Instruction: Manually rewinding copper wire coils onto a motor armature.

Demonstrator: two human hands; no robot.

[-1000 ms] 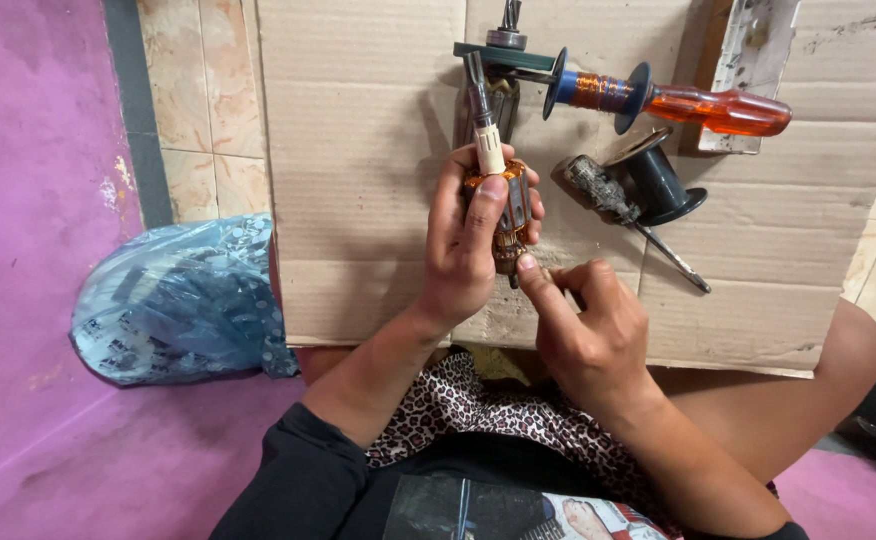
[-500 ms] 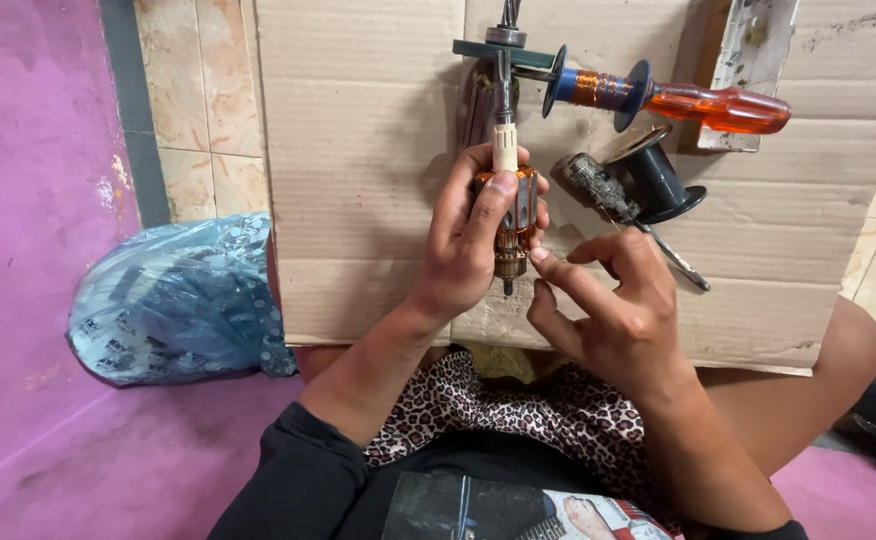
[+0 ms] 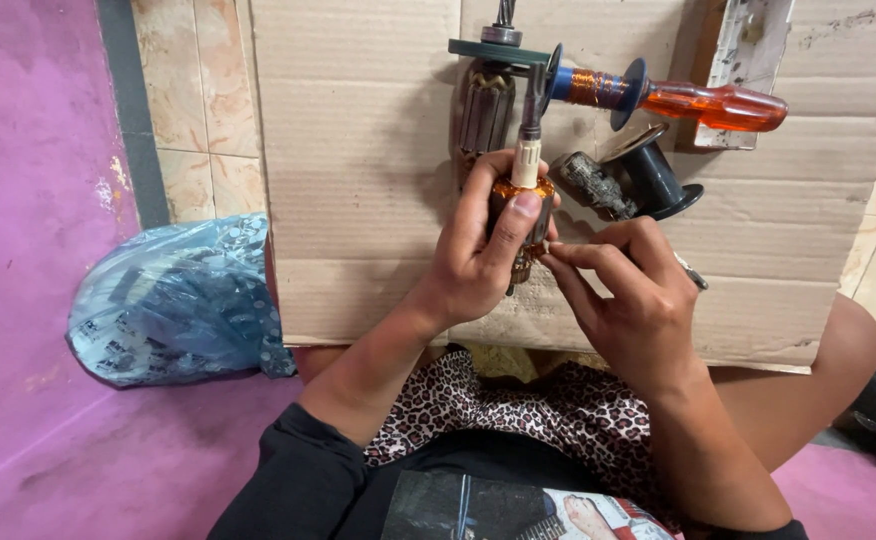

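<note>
My left hand (image 3: 483,255) grips a motor armature (image 3: 524,200) upright, with copper windings and a steel shaft that points away from me. The thumb lies across the windings. My right hand (image 3: 630,300) pinches at the armature's lower right side with thumb and forefinger; what it pinches is too small to tell. Both hands hover over a sheet of cardboard (image 3: 358,170), above my lap.
On the cardboard lie a second armature (image 3: 483,100), a blue spool of copper wire (image 3: 593,85) on an orange-handled screwdriver (image 3: 718,105), and a black spool (image 3: 648,175). A blue plastic bag (image 3: 173,300) lies at the left on the purple floor (image 3: 28,200). Tiles border the cardboard.
My left hand has shifted its grip and turned the armature slightly. My right hand rose from below the armature and now pinches at its lower right side.
</note>
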